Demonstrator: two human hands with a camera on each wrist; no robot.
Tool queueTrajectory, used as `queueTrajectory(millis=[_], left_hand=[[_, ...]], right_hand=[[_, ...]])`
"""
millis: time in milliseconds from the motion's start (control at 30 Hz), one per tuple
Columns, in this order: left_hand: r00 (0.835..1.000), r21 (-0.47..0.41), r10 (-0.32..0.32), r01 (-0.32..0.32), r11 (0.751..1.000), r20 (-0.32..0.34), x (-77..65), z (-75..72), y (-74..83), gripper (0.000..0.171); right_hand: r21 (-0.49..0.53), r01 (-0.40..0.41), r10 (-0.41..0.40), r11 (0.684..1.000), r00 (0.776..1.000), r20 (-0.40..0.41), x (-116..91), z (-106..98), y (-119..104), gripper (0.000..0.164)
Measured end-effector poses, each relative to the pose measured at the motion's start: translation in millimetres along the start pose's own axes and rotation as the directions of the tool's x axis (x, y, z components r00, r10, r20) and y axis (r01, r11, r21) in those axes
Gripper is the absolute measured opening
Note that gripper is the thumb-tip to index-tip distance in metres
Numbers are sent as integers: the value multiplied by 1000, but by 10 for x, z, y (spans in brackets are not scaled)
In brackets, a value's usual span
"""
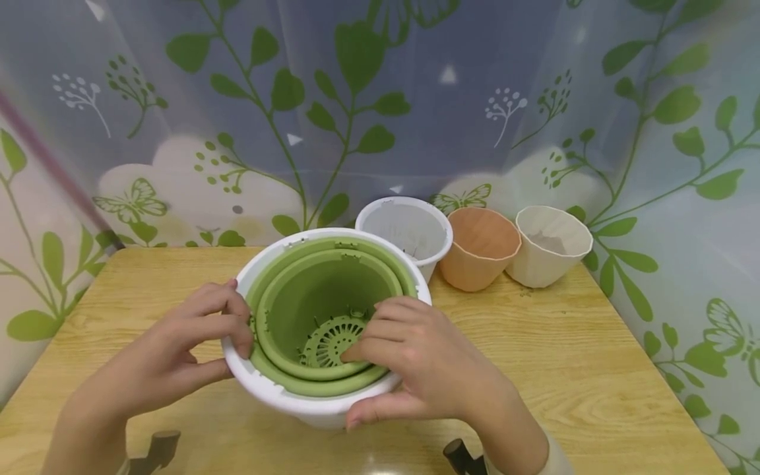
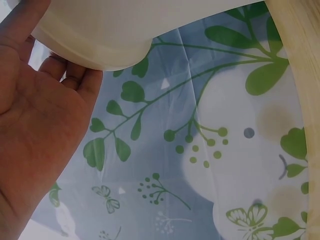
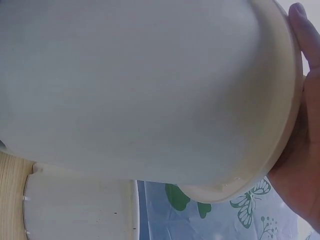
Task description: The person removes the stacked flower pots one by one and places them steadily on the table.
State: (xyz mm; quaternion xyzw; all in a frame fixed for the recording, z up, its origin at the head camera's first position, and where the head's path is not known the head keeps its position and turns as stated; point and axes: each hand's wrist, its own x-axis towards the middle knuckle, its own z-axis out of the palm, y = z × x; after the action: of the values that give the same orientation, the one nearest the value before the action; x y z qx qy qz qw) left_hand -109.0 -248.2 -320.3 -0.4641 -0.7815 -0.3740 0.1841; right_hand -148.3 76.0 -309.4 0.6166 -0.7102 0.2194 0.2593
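Observation:
A white flowerpot [image 1: 270, 390] tilts over the table in the head view, its mouth toward me. Nested inside it are a larger green flowerpot [image 1: 332, 388] and a smaller green flowerpot [image 1: 315, 287] with a slotted bottom. My left hand [image 1: 178, 333] grips the white rim at the left, fingers over the edge and thumb outside. On the right side, my right hand [image 1: 424, 359] hooks its fingers over the rims into the inner green pot, its thumb outside against the white pot. The right wrist view is mostly filled by the white pot's wall [image 3: 135, 90].
Behind the stack, along the table's back edge, stand another white pot [image 1: 410, 231], an orange-brown pot [image 1: 481, 260] and a cream pot [image 1: 543, 267]. The wooden table [image 1: 564, 363] meets a printed leaf-pattern curtain [image 1: 249, 158] at the back and sides.

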Motion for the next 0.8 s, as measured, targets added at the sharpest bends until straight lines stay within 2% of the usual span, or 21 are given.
queueTrajectory(millis=[200, 433, 667, 800], left_hand=[[1000, 11, -12, 12, 1000, -3, -6, 4, -2, 14], [1000, 3, -4, 4, 1000, -3, 11, 4, -4, 13], [1000, -1, -1, 1, 1000, -1, 15, 2, -12, 13], [1000, -7, -2, 2, 1000, 0, 0, 2, -18, 13]], right_hand=[[8, -3, 3, 1000, 1000, 8, 11, -8, -9, 56], [18, 19, -18, 1000, 999, -39, 18, -12, 0, 54], [103, 37, -27, 994, 995, -100, 44, -51, -21, 44], [122, 24, -14, 992, 997, -80, 43, -62, -35, 40]])
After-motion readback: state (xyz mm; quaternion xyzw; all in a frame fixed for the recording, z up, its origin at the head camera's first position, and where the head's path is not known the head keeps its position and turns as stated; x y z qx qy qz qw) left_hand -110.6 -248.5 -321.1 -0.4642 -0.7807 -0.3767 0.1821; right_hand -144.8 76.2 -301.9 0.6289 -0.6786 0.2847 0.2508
